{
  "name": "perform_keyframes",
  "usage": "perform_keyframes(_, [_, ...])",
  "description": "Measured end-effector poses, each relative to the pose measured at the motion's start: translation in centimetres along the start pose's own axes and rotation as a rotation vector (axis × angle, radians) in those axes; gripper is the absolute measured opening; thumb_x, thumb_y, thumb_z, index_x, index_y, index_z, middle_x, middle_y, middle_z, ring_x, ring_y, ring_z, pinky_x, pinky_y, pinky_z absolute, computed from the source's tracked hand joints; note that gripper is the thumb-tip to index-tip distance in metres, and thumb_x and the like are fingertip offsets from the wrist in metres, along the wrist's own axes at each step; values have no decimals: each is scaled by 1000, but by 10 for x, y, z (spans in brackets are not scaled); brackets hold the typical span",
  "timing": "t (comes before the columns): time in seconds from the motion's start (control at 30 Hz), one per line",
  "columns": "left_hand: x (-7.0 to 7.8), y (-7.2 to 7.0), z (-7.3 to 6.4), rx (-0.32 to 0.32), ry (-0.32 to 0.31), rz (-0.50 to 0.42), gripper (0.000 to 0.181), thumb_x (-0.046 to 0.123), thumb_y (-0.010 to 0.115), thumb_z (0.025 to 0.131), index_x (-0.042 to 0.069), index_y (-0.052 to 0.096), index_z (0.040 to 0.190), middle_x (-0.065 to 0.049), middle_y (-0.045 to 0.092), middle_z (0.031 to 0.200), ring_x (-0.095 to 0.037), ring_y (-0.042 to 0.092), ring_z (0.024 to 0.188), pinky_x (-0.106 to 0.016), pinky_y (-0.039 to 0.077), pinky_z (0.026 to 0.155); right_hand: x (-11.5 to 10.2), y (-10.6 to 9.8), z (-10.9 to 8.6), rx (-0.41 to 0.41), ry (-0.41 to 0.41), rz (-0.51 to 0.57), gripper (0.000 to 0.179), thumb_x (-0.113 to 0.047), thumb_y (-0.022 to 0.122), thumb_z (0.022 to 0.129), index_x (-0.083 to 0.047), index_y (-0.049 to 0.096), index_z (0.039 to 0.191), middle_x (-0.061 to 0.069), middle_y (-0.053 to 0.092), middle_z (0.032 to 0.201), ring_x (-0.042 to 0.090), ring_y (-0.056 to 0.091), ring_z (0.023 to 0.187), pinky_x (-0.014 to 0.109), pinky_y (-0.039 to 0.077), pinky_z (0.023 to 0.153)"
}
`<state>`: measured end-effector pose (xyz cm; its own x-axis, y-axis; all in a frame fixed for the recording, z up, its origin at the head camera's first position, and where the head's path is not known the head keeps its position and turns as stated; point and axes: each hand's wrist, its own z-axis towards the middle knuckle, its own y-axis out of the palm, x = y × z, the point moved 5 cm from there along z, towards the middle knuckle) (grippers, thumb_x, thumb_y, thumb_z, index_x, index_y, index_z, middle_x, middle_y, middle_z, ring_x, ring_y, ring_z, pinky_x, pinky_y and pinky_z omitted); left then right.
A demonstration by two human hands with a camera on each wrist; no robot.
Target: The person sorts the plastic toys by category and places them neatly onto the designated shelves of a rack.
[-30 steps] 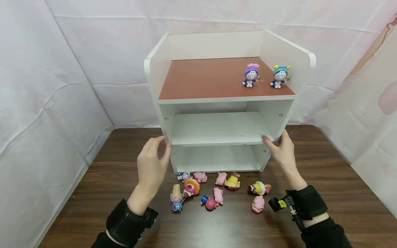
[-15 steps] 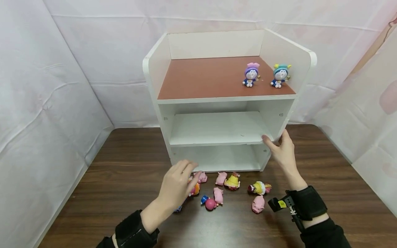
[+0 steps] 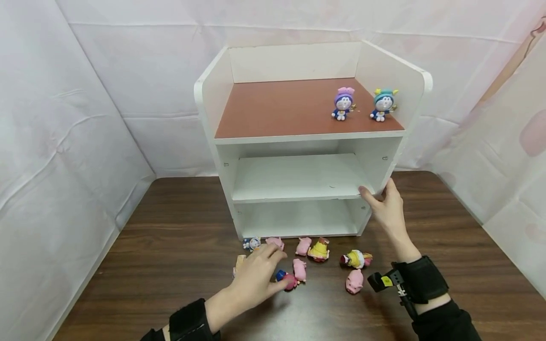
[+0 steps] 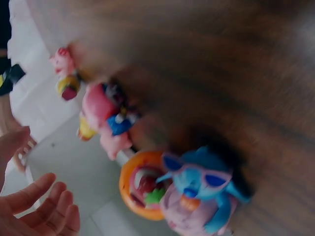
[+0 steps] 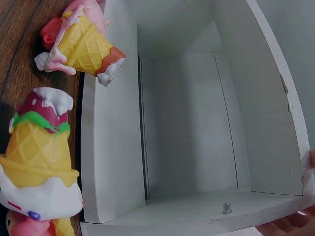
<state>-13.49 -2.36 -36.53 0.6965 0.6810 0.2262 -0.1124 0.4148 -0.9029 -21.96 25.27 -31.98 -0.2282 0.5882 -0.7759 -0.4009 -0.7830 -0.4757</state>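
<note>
My left hand (image 3: 256,277) hovers over the toy figures in front of the shelf, its fingers spread and loosely bent around nothing. In the left wrist view, a blue figure with sunglasses (image 4: 204,179) and an orange ring-shaped figure (image 4: 129,187) lie apart from the fingers. Partly behind the thumb in the head view is a pink-and-blue figure (image 3: 282,275), near a pink pig figure (image 3: 300,269). My right hand (image 3: 390,210) grips the right side panel of the white shelf (image 3: 294,195), thumb at the front, fingers on the outer side.
Two blue cat figures, one in a purple hat (image 3: 343,104) and one in a teal hat (image 3: 383,105), stand on the brown top board. Several other toys lie on the wooden table (image 3: 170,246), including an ice-cream-cone figure (image 3: 356,259) and a pig (image 3: 354,281).
My left hand has left the shelf's left side and moved down and right over the toys. My right hand stays at the right panel.
</note>
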Motion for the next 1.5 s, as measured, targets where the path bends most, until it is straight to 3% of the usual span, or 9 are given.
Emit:
perform_keyframes(0.07, [1,7,-2,-57,-11,9,46,41,71,70,6,61,99,-7,56,104,-20,54,98,-34,45,84,0,0,0,0,3,6,47,-17,58,85,5,37,122,23,49,114,33,51,102,24,47,73])
perform_keyframes(0.13, [1,12,-3,-92,-21,20,49,44,71,70,5,61,99,-9,56,105,-21,54,97,-35,46,83,1,0,0,-3,4,10,48,-17,58,86,5,36,123,24,49,115,34,50,102,36,48,76])
perform_keyframes(0.2, [2,17,-4,-108,-24,37,50,45,70,69,6,61,99,-7,55,103,-20,54,95,-34,46,82,1,1,-1,-4,6,13,48,-17,57,86,6,36,123,24,48,115,35,50,102,48,46,77])
perform_keyframes(0.27, [3,21,-4,-112,-15,59,51,46,70,69,6,61,98,-4,54,98,-18,53,91,-33,47,79,1,1,-1,-3,8,11,48,-17,57,86,6,36,122,24,48,114,35,50,102,51,45,77])
perform_keyframes(0.43, [6,30,-3,-116,22,108,52,49,71,66,6,61,94,0,52,88,-15,51,83,-28,46,73,1,1,-1,0,9,11,48,-18,57,86,6,36,122,24,48,114,34,49,102,50,45,77])
perform_keyframes(0.83, [6,47,-2,-214,9,150,49,51,70,66,9,63,90,2,50,81,-15,48,78,-27,43,66,0,1,-2,2,20,24,50,-19,58,86,5,36,123,26,47,116,36,48,104,53,43,79])
perform_keyframes(1.23, [8,53,1,-188,39,253,31,39,74,67,13,63,81,1,53,77,-14,50,73,-25,43,61,0,1,-1,-5,11,14,49,-17,57,86,6,35,123,26,47,115,36,49,102,52,44,78])
perform_keyframes(1.37, [8,51,2,-186,41,225,29,34,75,67,11,64,81,1,52,76,-15,50,72,-24,43,63,-1,1,-1,-9,28,18,50,-18,58,86,6,35,123,26,47,115,36,48,103,53,43,79])
perform_keyframes(1.5, [5,47,1,-203,-10,104,24,28,74,69,10,63,79,2,49,74,-12,48,70,-22,42,58,-1,1,-1,-9,22,16,50,-17,58,86,6,35,123,26,47,115,36,48,103,52,44,78])
